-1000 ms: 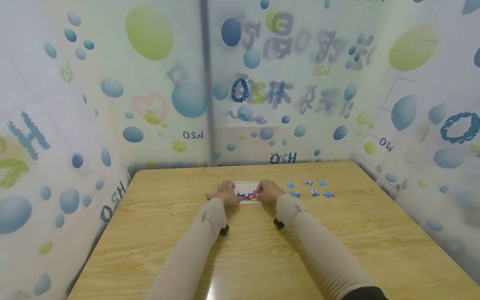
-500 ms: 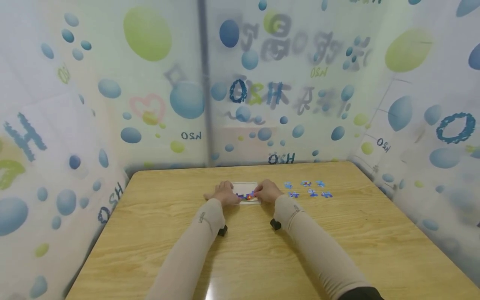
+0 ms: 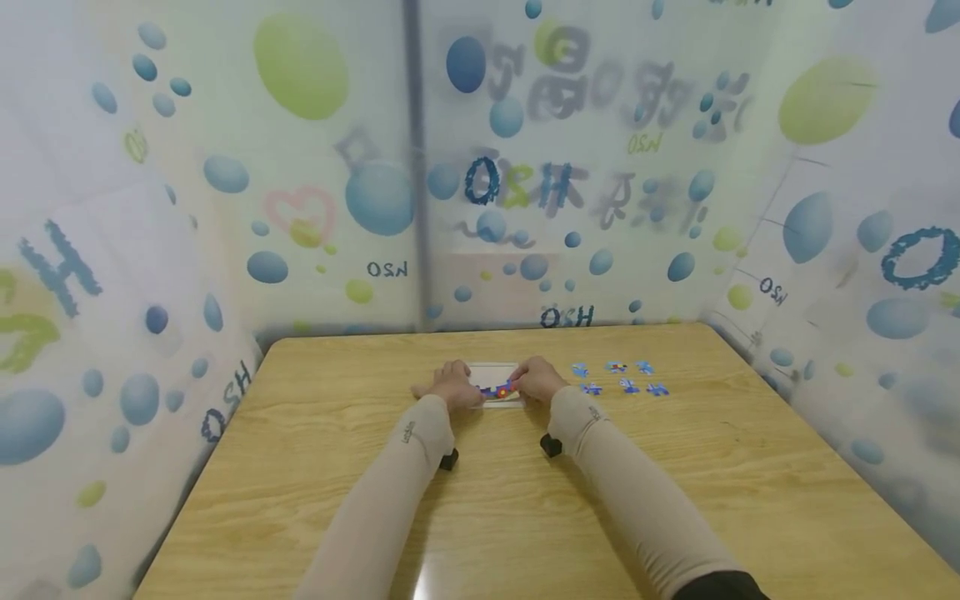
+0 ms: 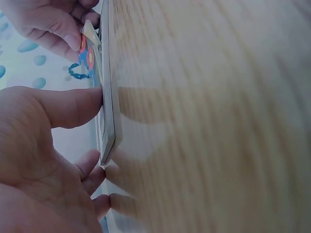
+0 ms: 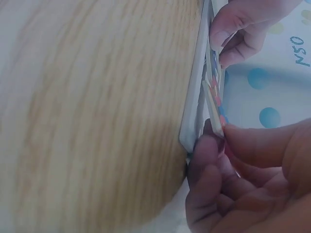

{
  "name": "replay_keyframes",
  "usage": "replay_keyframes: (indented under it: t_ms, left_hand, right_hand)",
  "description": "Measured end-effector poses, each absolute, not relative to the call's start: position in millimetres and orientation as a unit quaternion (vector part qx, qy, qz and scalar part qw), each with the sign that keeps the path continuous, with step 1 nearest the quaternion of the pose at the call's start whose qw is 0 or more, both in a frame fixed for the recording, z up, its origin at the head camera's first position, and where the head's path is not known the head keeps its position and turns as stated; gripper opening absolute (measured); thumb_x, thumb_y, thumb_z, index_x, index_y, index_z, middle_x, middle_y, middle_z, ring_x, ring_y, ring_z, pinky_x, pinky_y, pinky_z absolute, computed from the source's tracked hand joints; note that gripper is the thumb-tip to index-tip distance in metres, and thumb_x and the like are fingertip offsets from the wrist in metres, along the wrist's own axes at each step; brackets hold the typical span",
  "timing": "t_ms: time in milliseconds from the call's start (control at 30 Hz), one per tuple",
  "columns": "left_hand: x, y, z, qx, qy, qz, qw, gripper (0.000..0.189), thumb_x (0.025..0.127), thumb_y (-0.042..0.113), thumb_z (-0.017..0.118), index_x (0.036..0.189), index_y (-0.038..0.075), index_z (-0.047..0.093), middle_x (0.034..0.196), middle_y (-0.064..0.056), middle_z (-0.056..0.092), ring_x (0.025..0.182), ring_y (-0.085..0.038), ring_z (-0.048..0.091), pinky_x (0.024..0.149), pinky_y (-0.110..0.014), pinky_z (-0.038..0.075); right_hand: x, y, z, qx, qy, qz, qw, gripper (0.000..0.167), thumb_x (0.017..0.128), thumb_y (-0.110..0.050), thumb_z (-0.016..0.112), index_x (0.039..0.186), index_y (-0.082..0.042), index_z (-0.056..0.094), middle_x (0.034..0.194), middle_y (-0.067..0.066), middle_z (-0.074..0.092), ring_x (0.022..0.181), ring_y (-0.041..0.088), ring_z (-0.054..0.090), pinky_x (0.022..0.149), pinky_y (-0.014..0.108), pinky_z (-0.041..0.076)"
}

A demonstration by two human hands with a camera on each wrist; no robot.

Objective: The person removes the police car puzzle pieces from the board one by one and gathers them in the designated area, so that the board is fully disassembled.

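A pale, flat puzzle tray (image 3: 491, 372) lies near the table's far side, between both hands. Along its near edge run joined blue and dark jigsaw pieces. My left hand (image 3: 453, 388) is at the tray's left end; its straight thumb rests at the near edge, and the other fingers spread past the corner (image 4: 104, 160). My right hand (image 3: 537, 380) pinches a blue and red puzzle piece (image 5: 217, 108) between thumb and fingers at the right end. In the right wrist view this piece is tilted, its outer end raised off the tray. The thumbs hide parts of the row.
Several loose blue puzzle pieces (image 3: 628, 386) lie in two rows on the wooden table (image 3: 495, 517), right of the right hand. Curtain-like walls (image 3: 487, 275) printed with dots and letters stand behind the table and at both sides.
My right hand has shifted slightly left, still pinching the puzzle piece. My left hand stays at the tray's left end. The loose pieces have not moved.
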State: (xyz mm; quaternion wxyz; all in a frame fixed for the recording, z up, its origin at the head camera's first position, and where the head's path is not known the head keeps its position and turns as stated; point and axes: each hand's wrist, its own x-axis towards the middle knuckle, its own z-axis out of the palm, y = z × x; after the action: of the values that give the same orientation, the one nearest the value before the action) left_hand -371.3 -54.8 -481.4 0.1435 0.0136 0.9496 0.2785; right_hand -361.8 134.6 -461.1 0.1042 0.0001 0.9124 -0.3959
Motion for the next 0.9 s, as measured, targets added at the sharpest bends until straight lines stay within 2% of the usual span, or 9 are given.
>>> replay_keyframes:
  t_ms: [233,433,533,767,900]
  left_hand:
    - [-375.4,-53.4,-482.2,0.016,0.949,0.279,0.143,0.058,0.086,0.038,0.077,0.131,0.016,0.05,0.133,-0.003,0.049,0.129,-0.028,0.041,0.108,-0.08,0.006]
    - [-374.0,-52.0,-481.4,0.017,0.949,0.281,0.139,0.055,0.086,0.038,0.078,0.128,0.017,0.05,0.129,-0.002,0.049,0.126,-0.028,0.042,0.108,-0.077,0.01]
    - [-374.7,-51.6,-482.2,0.015,0.95,0.279,0.14,0.056,0.086,0.04,0.078,0.128,0.017,0.05,0.129,-0.002,0.049,0.126,-0.027,0.042,0.108,-0.076,0.011]
    - [-375.7,-55.7,-484.7,0.023,0.952,0.273,0.137,0.062,0.085,0.046,0.077,0.134,0.02,0.05,0.14,-0.001,0.047,0.131,-0.025,0.04,0.109,-0.07,0.015]
    - [-373.1,-62.4,-480.8,0.034,0.95,0.277,0.138,0.062,0.085,0.047,0.077,0.134,0.019,0.051,0.138,-0.001,0.049,0.129,-0.026,0.042,0.107,-0.067,0.021]
  right_hand:
    - [-365.8,133.7,-462.0,0.002,0.908,-0.406,0.101,0.016,0.095,0.0,0.061,0.104,0.004,0.074,0.077,0.007,0.064,0.06,0.014,0.051,0.054,0.022,0.044]
    - [-367.8,135.0,-462.9,0.016,0.904,-0.413,0.109,0.024,0.092,0.004,0.059,0.109,0.001,0.075,0.093,0.01,0.068,0.068,0.017,0.053,0.058,0.024,0.044]
    - [-365.4,135.9,-461.6,0.012,0.903,-0.415,0.111,0.024,0.093,0.003,0.059,0.112,0.001,0.074,0.095,0.01,0.067,0.072,0.017,0.054,0.061,0.023,0.045]
    - [-362.6,139.8,-461.4,0.027,0.874,-0.469,0.123,0.023,0.099,0.001,0.056,0.12,0.003,0.067,0.1,0.014,0.066,0.068,0.016,0.059,0.055,0.023,0.047]
    - [-363.9,142.5,-463.9,0.027,0.866,-0.483,0.128,0.019,0.101,-0.001,0.057,0.118,0.003,0.063,0.107,0.015,0.065,0.074,0.018,0.065,0.059,0.023,0.053]
